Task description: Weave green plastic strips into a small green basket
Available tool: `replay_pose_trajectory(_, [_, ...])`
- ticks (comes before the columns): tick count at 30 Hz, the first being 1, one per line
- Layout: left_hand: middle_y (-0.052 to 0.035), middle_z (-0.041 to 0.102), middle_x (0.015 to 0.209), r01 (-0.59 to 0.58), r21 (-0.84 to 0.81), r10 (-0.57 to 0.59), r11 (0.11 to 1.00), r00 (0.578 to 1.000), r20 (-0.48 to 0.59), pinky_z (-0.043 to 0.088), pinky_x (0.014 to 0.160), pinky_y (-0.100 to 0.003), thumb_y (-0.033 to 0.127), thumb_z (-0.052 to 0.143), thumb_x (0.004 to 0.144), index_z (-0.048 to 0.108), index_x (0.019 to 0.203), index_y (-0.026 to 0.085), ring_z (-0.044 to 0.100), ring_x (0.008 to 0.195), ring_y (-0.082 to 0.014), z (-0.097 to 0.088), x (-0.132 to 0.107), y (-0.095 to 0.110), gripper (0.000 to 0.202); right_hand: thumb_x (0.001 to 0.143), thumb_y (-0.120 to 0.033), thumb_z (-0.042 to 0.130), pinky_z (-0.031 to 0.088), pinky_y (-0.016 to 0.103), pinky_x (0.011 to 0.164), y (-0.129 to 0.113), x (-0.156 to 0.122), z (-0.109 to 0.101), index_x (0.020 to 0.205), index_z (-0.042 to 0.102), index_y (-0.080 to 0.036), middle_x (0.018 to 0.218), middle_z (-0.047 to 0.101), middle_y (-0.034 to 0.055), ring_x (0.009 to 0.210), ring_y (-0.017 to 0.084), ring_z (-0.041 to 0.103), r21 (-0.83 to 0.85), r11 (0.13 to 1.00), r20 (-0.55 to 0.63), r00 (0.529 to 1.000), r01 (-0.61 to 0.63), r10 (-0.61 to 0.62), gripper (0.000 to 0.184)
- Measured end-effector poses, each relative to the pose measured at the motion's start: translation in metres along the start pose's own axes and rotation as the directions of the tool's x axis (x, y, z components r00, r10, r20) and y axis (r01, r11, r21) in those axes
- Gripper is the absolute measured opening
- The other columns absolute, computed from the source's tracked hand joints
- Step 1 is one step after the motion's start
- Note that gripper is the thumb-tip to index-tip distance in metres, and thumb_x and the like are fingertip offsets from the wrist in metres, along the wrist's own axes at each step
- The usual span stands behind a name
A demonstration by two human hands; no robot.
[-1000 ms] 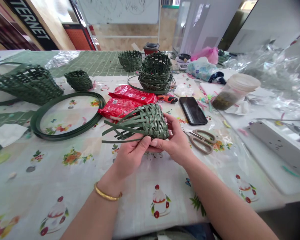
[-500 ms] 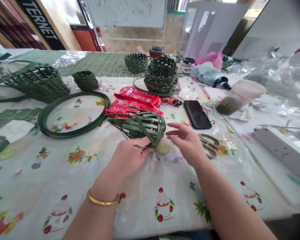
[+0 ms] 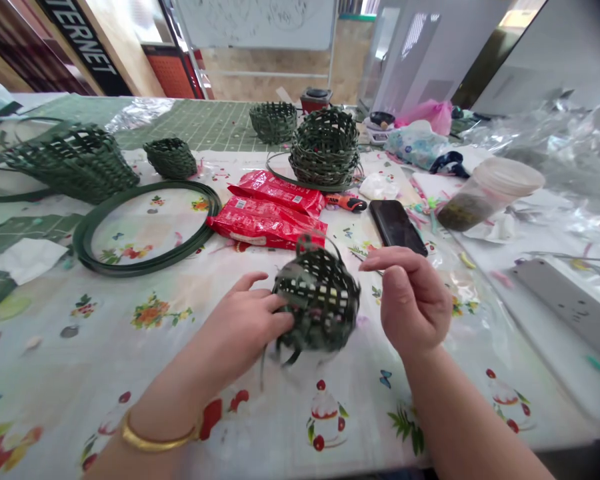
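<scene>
A small dark-green woven basket [image 3: 320, 300], blurred by motion, is just in front of me with loose strip ends sticking out at its top and lower left. My left hand [image 3: 253, 317] is at its left side, thumb and fingers closed on the weave. To the right of the basket, and apart from it, is my right hand [image 3: 413, 300], its forefinger stretched toward the basket and the other fingers partly bent. A thin dark line shows by the right fingertips; I cannot tell whether they touch it. The scissors are hidden behind the right hand.
Red packets [image 3: 270, 217] lie beyond the basket, beside an orange-handled tool [image 3: 347, 202] and a black phone [image 3: 397, 225]. A coil of green strip [image 3: 80, 243] lies left. Several woven baskets [image 3: 325, 150] stand farther back. A plastic tub [image 3: 485, 193] and a power strip [image 3: 565, 300] are right.
The basket has turned around and come nearer to me, its loose strips swinging from the left toward the lower left. My left hand shifted left along it; my right hand moved right and curled somewhat.
</scene>
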State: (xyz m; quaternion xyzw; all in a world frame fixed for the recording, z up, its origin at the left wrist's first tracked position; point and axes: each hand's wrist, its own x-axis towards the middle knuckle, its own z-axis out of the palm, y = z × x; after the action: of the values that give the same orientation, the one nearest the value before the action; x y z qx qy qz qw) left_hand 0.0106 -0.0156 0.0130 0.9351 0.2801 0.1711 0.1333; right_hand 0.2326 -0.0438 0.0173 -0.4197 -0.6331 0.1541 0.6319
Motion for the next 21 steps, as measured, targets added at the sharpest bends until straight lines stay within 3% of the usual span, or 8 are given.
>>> replay_pose_trajectory(2, [-0.0029, 0.066, 0.090, -0.105, 0.125, 0.092, 0.987, 0.990, 0.104, 0.029, 0.096, -0.049, 0.009, 0.046, 0.078, 0.061, 0.076, 0.021, 0.057, 0.080, -0.0193, -0.003, -0.009, -0.006, 0.020, 0.085, -0.019, 0.050, 0.053, 0.038, 0.072, -0.007, -0.001, 0.000, 0.093, 0.063, -0.024, 0.085, 0.067, 0.0050, 0.082, 0.020, 0.063, 0.035, 0.999, 0.153, 0.988, 0.009, -0.014, 0.017])
replay_pose_trajectory(4, [-0.0053, 0.065, 0.099, -0.150, 0.161, 0.130, 0.975, 0.983, 0.131, 0.035, 0.090, -0.046, 0.011, 0.046, 0.081, 0.062, 0.083, 0.021, 0.057, 0.086, -0.0214, -0.004, -0.015, -0.010, 0.019, 0.081, -0.013, 0.054, 0.054, 0.038, 0.071, -0.015, -0.003, -0.001, 0.096, 0.064, -0.024, 0.088, 0.068, 0.0052, 0.082, 0.020, 0.064, 0.038, 0.995, 0.258, 0.961, 0.092, -0.099, 0.022])
replay_pose_trajectory(7, [-0.0083, 0.064, 0.104, -0.156, 0.122, 0.150, 0.980, 0.987, 0.054, 0.043, 0.080, -0.039, 0.013, 0.045, 0.083, 0.063, 0.088, 0.019, 0.057, 0.087, -0.0210, 0.000, -0.017, -0.010, 0.020, 0.079, -0.014, 0.055, 0.054, 0.043, 0.075, -0.025, -0.009, -0.002, 0.104, 0.064, -0.025, 0.092, 0.069, 0.0063, 0.086, 0.023, 0.064, -0.057, 0.968, 0.108, 0.965, 0.244, -0.237, 0.029])
replay_pose_trajectory(9, [-0.0083, 0.063, 0.106, -0.152, 0.087, 0.152, 0.984, 0.988, 0.009, 0.044, 0.081, -0.037, 0.013, 0.046, 0.085, 0.064, 0.089, 0.020, 0.057, 0.090, -0.0204, 0.004, -0.017, -0.009, 0.020, 0.081, -0.019, 0.053, 0.054, 0.045, 0.079, -0.029, -0.010, -0.001, 0.112, 0.060, -0.025, 0.098, 0.068, 0.0074, 0.091, 0.024, 0.064, -0.072, 0.961, 0.116, 0.959, 0.267, -0.258, 0.032])
replay_pose_trajectory(13, [-0.0080, 0.063, 0.114, -0.175, -0.061, 0.174, 0.983, 0.984, -0.030, 0.043, 0.090, -0.040, 0.015, 0.053, 0.083, 0.065, 0.098, 0.022, 0.054, 0.106, -0.0238, 0.004, -0.018, -0.009, 0.020, 0.082, -0.027, 0.056, 0.052, 0.043, 0.089, -0.032, -0.007, 0.005, 0.120, 0.054, -0.021, 0.113, 0.064, 0.0105, 0.105, 0.025, 0.059, -0.042, 0.968, 0.444, 0.873, 0.247, -0.203, 0.038])
replay_pose_trajectory(15, [-0.0076, 0.060, 0.122, -0.145, -0.244, 0.152, 0.959, 0.988, 0.011, 0.043, 0.095, -0.041, 0.017, 0.057, 0.081, 0.065, 0.105, 0.027, 0.052, 0.114, -0.0255, -0.003, -0.025, -0.015, 0.027, 0.080, -0.029, 0.061, 0.050, 0.041, 0.092, -0.032, -0.006, 0.007, 0.115, 0.056, -0.022, 0.116, 0.062, 0.0096, 0.111, 0.024, 0.055, -0.086, 0.955, 0.512, 0.835, 0.284, -0.202, 0.036])
replay_pose_trajectory(18, [-0.0052, 0.058, 0.126, 0.056, -0.573, 0.016, 0.818, 0.993, 0.121, 0.044, 0.097, -0.043, 0.013, 0.053, 0.083, 0.067, 0.104, 0.035, 0.055, 0.115, -0.0261, -0.017, -0.044, -0.028, 0.034, 0.080, -0.024, 0.063, 0.050, 0.038, 0.092, -0.031, -0.008, 0.007, 0.104, 0.060, -0.024, 0.116, 0.062, 0.0061, 0.114, 0.022, 0.052, -0.134, 0.940, 0.533, 0.822, 0.314, -0.199, 0.024])
replay_pose_trajectory(21, [-0.0064, 0.066, 0.114, 0.190, -0.789, -0.199, 0.584, 0.976, 0.088, 0.051, 0.087, -0.044, 0.016, 0.052, 0.085, 0.071, 0.095, 0.032, 0.063, 0.101, -0.0263, -0.027, -0.058, -0.039, 0.027, 0.081, -0.017, 0.060, 0.048, 0.036, 0.094, -0.031, -0.012, 0.008, 0.098, 0.062, -0.023, 0.115, 0.064, 0.0039, 0.114, 0.020, 0.051, -0.105, 0.932, 0.574, 0.786, 0.348, -0.229, 0.018])
